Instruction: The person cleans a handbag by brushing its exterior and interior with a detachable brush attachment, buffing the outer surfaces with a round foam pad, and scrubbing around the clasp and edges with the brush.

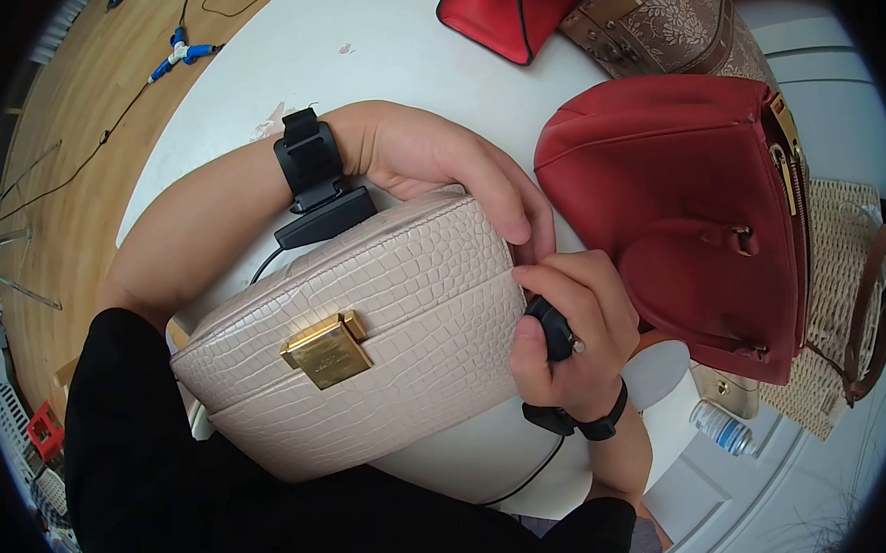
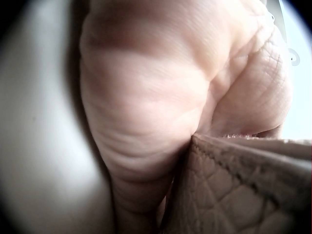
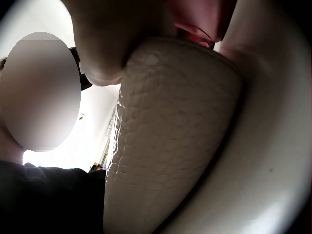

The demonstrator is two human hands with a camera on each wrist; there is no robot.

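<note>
A cream crocodile-pattern handbag (image 1: 436,327) with a gold clasp (image 1: 329,353) leans over the table's near edge, tilted toward the person's body. The left hand (image 1: 457,166) reaches round its far side, fingers bent down over the right-hand corner. In the left wrist view, the bag's stitched edge (image 2: 234,170) runs up against that palm (image 2: 146,97). At the bag's right end, the right hand (image 1: 591,319) holds a small black rounded object (image 1: 554,329) with a silver knob between thumb and fingers. Its index fingertip is close to the left fingertips. The right wrist view shows the bag's textured end (image 3: 175,107).
A red handbag (image 1: 671,224) stands just right of the hands on the white table (image 1: 214,118). Behind it are another red bag (image 1: 500,18) and a brown patterned bag (image 1: 660,25). A woven straw bag (image 1: 834,286) and a small bottle (image 1: 722,430) are at the right.
</note>
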